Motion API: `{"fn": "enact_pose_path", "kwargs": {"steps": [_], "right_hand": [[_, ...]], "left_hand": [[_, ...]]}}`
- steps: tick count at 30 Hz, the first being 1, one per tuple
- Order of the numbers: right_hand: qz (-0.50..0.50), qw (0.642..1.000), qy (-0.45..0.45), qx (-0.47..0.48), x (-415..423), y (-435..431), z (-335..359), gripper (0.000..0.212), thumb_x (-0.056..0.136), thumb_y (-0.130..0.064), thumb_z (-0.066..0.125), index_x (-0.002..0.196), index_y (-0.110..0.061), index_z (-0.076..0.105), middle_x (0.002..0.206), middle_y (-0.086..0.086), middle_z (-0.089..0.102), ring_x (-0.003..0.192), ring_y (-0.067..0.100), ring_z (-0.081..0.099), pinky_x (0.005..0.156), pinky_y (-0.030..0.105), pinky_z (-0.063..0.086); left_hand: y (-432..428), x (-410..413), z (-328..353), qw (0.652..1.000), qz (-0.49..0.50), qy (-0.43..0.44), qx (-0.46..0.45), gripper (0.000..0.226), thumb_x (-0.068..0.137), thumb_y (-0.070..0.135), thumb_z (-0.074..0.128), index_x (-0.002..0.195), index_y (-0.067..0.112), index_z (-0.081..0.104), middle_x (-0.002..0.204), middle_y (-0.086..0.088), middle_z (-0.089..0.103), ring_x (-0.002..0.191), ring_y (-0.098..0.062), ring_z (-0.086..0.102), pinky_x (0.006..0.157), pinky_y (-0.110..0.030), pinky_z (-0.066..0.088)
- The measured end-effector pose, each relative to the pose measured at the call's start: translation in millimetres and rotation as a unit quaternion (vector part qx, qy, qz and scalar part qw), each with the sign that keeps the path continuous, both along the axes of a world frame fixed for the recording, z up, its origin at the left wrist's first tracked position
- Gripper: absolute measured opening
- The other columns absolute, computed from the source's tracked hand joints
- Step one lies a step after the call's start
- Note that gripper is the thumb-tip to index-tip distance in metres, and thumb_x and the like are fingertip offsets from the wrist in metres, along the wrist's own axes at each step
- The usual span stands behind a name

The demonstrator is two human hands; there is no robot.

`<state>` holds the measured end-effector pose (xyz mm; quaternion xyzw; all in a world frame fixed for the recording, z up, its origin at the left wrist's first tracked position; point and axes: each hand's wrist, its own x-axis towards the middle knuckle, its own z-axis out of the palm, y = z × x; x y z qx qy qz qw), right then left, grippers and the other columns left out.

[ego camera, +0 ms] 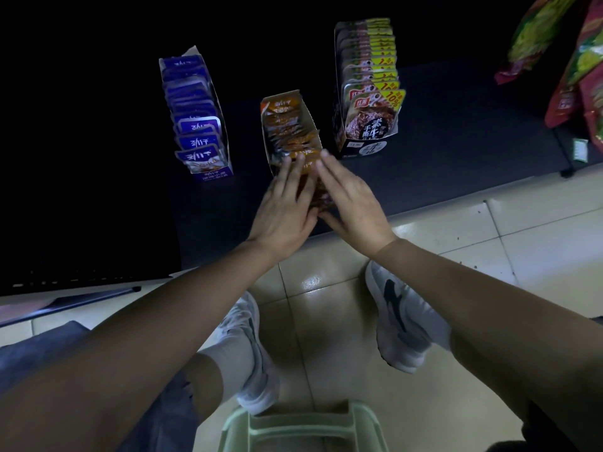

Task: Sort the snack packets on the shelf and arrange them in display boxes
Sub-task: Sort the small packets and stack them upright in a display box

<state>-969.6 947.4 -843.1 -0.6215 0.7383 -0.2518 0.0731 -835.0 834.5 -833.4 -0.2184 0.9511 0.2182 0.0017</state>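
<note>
Now left hand (283, 208) and right hand (354, 203), grip wide, sandwich orange packets (309, 185) pointing away.

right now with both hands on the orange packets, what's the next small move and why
Probably push the orange packets forward into the middle box: left hand and right hand press a bunch at its near end, sticking out.
</note>
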Motion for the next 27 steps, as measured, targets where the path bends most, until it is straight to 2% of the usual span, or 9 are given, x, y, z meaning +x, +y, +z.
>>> {"fn": "enact_pose_path", "kwargs": {"steps": [5, 9, 11, 13, 15, 17, 20, 25, 27], "right_hand": [[-0.011, 0.998, 0.033, 0.047, 5, -2, -11, 0.061, 0.093, -0.022, 0.05, 0.15, -0.008, 0.03, 0.157, 0.009, 0.028, 0.146, 0.024, 0.022, 0.111, 0.041, 0.034], [-0.012, 0.999, -0.015, 0.051, 3, -7, -13, 0.065, 0.09, -0.018, 0.06, 0.149, -0.007, 0.033, 0.156, 0.008, 0.03, 0.147, 0.022, 0.021, 0.109, 0.044, 0.037], [-0.002, 0.998, -0.039, 0.042, -3, -6, -10, 0.071, 0.087, -0.02, 0.066, 0.148, -0.008, 0.033, 0.156, 0.007, 0.029, 0.147, 0.022, 0.021, 0.112, 0.043, 0.032], [-0.011, 0.996, -0.071, 0.054, -12, -4, -8, 0.088, 0.082, -0.024, 0.073, 0.152, -0.009, 0.022, 0.161, 0.007, 0.014, 0.149, 0.023, 0.01, 0.116, 0.042, 0.023], [-0.036, 0.988, -0.118, 0.091, -19, -5, -11, 0.104, 0.079, -0.03, 0.077, 0.155, -0.013, 0.008, 0.162, 0.006, -0.002, 0.15, 0.025, 0.001, 0.116, 0.043, 0.017], [-0.038, 0.968, -0.214, 0.122, -20, -6, -14, 0.104, 0.08, -0.029, 0.077, 0.155, -0.019, 0.006, 0.161, 0.007, 0.012, 0.147, 0.025, 0.019, 0.117, 0.046, 0.025], [-0.065, 0.947, -0.29, 0.123, -6, -9, -14, 0.091, 0.079, -0.027, 0.077, 0.149, -0.02, 0.02, 0.141, 0.005, 0.045, 0.123, 0.018, 0.052, 0.102, 0.041, 0.046], [-0.03, 0.948, -0.292, 0.125, 19, -12, -13, 0.082, 0.078, -0.019, 0.07, 0.144, -0.016, 0.022, 0.135, 0.007, 0.039, 0.11, 0.025, 0.057, 0.091, 0.044, 0.051], [-0.033, 0.937, -0.327, 0.121, 9, -12, -11, 0.071, 0.078, -0.012, 0.057, 0.143, -0.018, 0.03, 0.132, 0.006, 0.041, 0.106, 0.023, 0.06, 0.088, 0.036, 0.053]], "left_hand": [[4, 7, -2, 1.0, 0.004, -0.014, -0.028, 0.094, 0.087, 0.046, 0.048, 0.151, 0.0, -0.004, 0.158, -0.021, -0.014, 0.148, -0.031, -0.013, 0.121, -0.045, 0.002], [0, 9, -4, 0.998, 0.03, -0.05, -0.015, 0.112, 0.082, 0.047, 0.063, 0.149, 0.0, -0.014, 0.159, -0.019, -0.015, 0.148, -0.03, -0.011, 0.122, -0.045, 0.004], [-4, 6, -3, 0.998, 0.036, -0.042, -0.01, 0.113, 0.081, 0.04, 0.071, 0.15, -0.001, -0.008, 0.159, -0.022, 0.0, 0.148, -0.034, 0.005, 0.12, -0.046, 0.015], [-8, 5, -2, 0.998, 0.044, -0.029, -0.023, 0.11, 0.078, 0.036, 0.075, 0.151, -0.002, 0.003, 0.151, -0.024, 0.022, 0.139, -0.037, 0.027, 0.115, -0.049, 0.026], [-10, 6, -2, 0.999, 0.034, -0.013, -0.025, 0.103, 0.076, 0.029, 0.077, 0.152, 0.002, 0.012, 0.143, -0.023, 0.032, 0.13, -0.037, 0.037, 0.11, -0.051, 0.034], [-9, 8, -2, 1.0, 0.019, 0.007, -0.023, 0.091, 0.076, 0.018, 0.076, 0.15, 0.004, 0.023, 0.138, -0.02, 0.036, 0.124, -0.034, 0.043, 0.106, -0.049, 0.039], [-10, 11, 1, 0.999, 0.022, 0.031, -0.019, 0.074, 0.072, 0.006, 0.072, 0.138, 0.001, 0.04, 0.132, -0.019, 0.041, 0.117, -0.033, 0.047, 0.1, -0.048, 0.044], [-22, 29, 5, 0.998, 0.023, -0.01, -0.053, 0.089, 0.065, 0.007, 0.075, 0.144, 0.008, 0.034, 0.13, -0.019, 0.04, 0.115, -0.036, 0.047, 0.101, -0.049, 0.041], [-24, 33, 6, 0.998, 0.009, -0.012, -0.068, 0.086, 0.064, 0.006, 0.076, 0.142, 0.012, 0.039, 0.127, -0.018, 0.041, 0.111, -0.034, 0.048, 0.098, -0.047, 0.041]]}}
